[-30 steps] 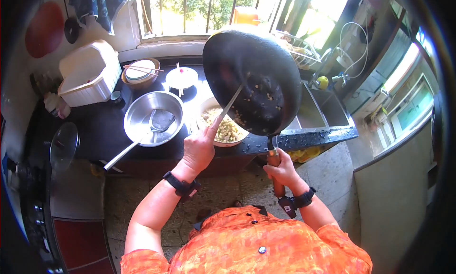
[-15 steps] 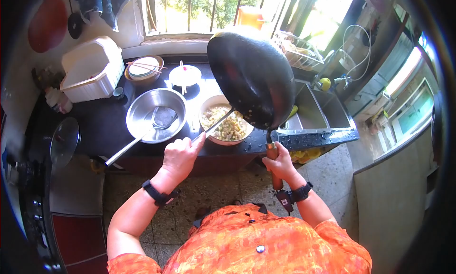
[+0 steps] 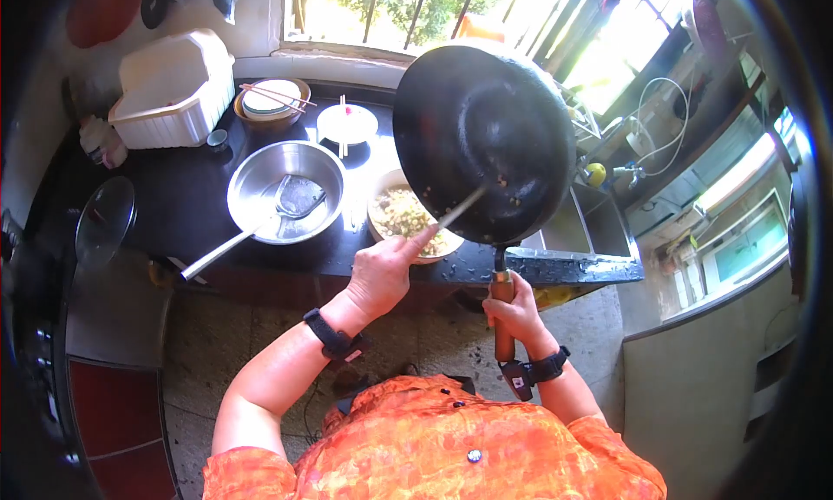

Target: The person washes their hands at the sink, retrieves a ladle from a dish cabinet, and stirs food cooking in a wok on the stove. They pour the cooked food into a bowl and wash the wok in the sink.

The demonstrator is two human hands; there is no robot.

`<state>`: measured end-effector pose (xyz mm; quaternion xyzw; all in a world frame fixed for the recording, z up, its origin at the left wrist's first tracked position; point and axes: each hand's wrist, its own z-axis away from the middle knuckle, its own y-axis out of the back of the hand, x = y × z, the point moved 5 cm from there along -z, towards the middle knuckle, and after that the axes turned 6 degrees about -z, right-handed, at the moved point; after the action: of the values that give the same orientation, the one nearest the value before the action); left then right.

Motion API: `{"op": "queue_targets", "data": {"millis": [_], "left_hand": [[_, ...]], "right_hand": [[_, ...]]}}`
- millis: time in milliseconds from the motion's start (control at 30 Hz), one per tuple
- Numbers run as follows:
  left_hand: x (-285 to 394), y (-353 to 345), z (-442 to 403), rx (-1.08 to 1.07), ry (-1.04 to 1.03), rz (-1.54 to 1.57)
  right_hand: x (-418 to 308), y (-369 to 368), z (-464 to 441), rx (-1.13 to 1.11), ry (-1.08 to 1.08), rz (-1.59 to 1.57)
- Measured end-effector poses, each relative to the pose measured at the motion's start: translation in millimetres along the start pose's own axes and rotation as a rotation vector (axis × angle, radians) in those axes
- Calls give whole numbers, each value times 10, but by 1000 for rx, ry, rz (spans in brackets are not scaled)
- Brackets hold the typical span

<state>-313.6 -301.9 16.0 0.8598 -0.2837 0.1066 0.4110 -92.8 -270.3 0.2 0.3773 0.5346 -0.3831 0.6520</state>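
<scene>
My right hand [image 3: 515,309] is wrapped round the wooden handle of a black wok [image 3: 486,136]. The wok is raised and tilted steeply, its inside facing me and its lower rim over the right side of a bowl [image 3: 379,227] of chopped food [image 3: 406,215]. Closed round a metal spoon [image 3: 458,211], my left hand [image 3: 382,274] has its index finger stretched along the handle. The spoon's far end is against or close to the wok's inner surface, beside a few food bits. Part of the bowl is hidden behind my left hand and the wok.
Left of the bowl stands a steel basin [image 3: 247,175] with a long-handled utensil [image 3: 299,196] in it. Behind are a plate with chopsticks [image 3: 347,123], stacked bowls [image 3: 273,101] and a white plastic tub [image 3: 173,110]. A glass lid [image 3: 106,222] lies left; a sink [image 3: 599,222] is right.
The spoon has moved from near the bowl up and right into the wok. My left hand has shifted right. The wok has turned so more of its inside faces me.
</scene>
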Motion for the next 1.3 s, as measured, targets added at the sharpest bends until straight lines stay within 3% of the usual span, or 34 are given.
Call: {"op": "queue_targets", "data": {"millis": [167, 333, 467, 933, 1000, 1200, 1300], "left_hand": [[-164, 182, 185, -14, -185, -245], [-242, 380, 203, 6, -184, -333], [-132, 292, 102, 146, -128, -267], [-483, 626, 444, -117, -169, -546], [-462, 620, 413, -123, -160, -552], [-204, 253, 150, -14, -109, -192], [-205, 188, 142, -48, -138, -192]], "right_hand": [[-59, 63, 65, -21, 10, 7], [-97, 85, 124, -33, 28, 25], [-133, 60, 159, -47, 10, 24], [-1, 105, 39, 14, 62, 177], [32, 121, 15, 25, 71, 207], [27, 100, 35, 18, 58, 208], [-7, 92, 48, 17, 48, 173]]}}
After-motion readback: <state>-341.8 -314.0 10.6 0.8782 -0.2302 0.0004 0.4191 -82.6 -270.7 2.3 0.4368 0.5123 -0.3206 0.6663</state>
